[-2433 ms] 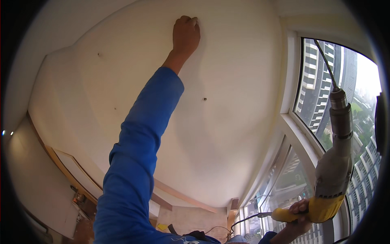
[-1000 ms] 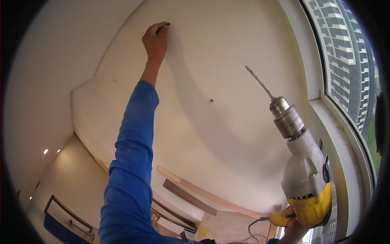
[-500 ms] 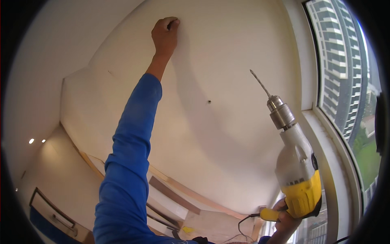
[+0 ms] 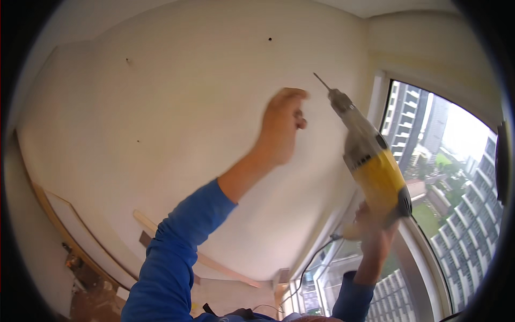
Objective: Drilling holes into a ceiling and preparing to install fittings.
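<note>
Drill (image 4: 375, 166) in right grip (image 4: 373, 231), left grip (image 4: 282, 123) left of it, wall (image 4: 204, 96) behind both, window (image 4: 382, 99) on the right, buildings (image 4: 466, 241) beyond

Daylight enters from the right through the window (image 4: 429, 182), where the sky (image 4: 462, 129) burns out to flat white, and it leaves the cream wall (image 4: 204, 123) softly lit, with a faint grey shade low on its right side. Motion blur smears the drill (image 4: 375, 172), the left hand's fingers (image 4: 292, 93) and, most heavily, the right hand's fingers (image 4: 362, 213), so their exact outlines are hard to judge. The fisheye lens bows straight edges toward the rim, blackness swallows the corners, and the lower-left clutter (image 4: 88, 273) sits dim and soft.
</note>
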Demonstrator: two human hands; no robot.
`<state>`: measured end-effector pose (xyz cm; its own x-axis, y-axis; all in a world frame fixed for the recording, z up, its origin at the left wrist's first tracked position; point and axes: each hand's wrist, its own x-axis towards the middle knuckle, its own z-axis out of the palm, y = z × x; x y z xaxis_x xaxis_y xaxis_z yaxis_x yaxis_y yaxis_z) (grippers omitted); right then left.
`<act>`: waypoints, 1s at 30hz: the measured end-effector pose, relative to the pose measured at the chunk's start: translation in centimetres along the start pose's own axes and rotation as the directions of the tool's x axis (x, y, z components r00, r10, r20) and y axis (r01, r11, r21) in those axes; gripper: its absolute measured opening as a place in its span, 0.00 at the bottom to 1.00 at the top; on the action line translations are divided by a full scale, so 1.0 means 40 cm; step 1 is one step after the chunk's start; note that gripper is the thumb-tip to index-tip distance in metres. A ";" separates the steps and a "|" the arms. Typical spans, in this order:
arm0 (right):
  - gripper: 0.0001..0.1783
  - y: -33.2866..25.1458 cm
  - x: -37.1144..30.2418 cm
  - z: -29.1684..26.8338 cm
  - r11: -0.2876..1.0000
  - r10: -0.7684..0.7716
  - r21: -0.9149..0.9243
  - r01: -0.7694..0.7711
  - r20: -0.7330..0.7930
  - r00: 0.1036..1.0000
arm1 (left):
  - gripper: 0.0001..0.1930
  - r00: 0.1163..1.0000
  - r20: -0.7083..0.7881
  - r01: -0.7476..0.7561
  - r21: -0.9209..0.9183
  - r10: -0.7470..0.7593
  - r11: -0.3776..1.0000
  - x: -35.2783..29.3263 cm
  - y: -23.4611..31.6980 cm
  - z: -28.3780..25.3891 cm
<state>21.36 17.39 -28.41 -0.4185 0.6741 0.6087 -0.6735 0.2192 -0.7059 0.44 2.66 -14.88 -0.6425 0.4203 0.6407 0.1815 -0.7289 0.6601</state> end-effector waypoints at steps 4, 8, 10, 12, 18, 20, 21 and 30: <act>0.26 -0.095 0.098 0.124 0.989 -0.084 -0.109 0.096 0.105 0.991 | 0.25 0.337 0.624 -0.906 0.420 0.705 0.062 -0.054 0.054 0.138; 0.27 -0.136 0.194 0.172 0.928 -0.107 -0.331 0.173 0.209 0.972 | 0.30 0.139 0.660 -0.944 0.313 0.738 -0.102 0.024 0.137 0.216; 0.26 -0.169 0.210 0.201 0.887 -0.137 -0.411 0.211 0.201 0.970 | 0.35 0.154 0.717 -0.920 0.355 0.680 -0.166 0.071 0.137 0.214; 0.28 -0.196 0.234 0.225 0.822 -0.195 -0.495 0.283 0.222 0.955 | 0.37 0.181 0.733 -0.904 0.387 0.656 -0.182 0.098 0.147 0.211; 0.32 -0.260 0.298 0.271 0.690 -0.230 -0.626 0.363 0.286 0.930 | 0.37 0.166 0.674 -0.897 0.407 0.719 -0.175 0.157 0.172 0.209; 0.31 -0.267 0.306 0.284 0.689 -0.211 -0.618 0.378 0.329 0.921 | 0.37 0.181 0.666 -0.898 0.411 0.724 -0.154 0.161 0.174 0.203; 0.31 -0.271 0.307 0.293 0.682 -0.206 -0.621 0.387 0.345 0.916 | 0.36 0.214 0.655 -0.900 0.420 0.725 -0.114 0.165 0.177 0.195; 0.31 -0.387 0.326 0.379 0.474 -0.300 -0.652 0.591 0.511 0.805 | 0.30 0.089 0.514 -0.895 0.417 0.853 -0.159 0.198 0.227 0.174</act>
<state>17.10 12.09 -4.06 -0.4463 0.1164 0.8873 -0.1693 0.9626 -0.2114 2.19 3.14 -1.09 0.4808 -0.3064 0.8216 0.8568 -0.0348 -0.5144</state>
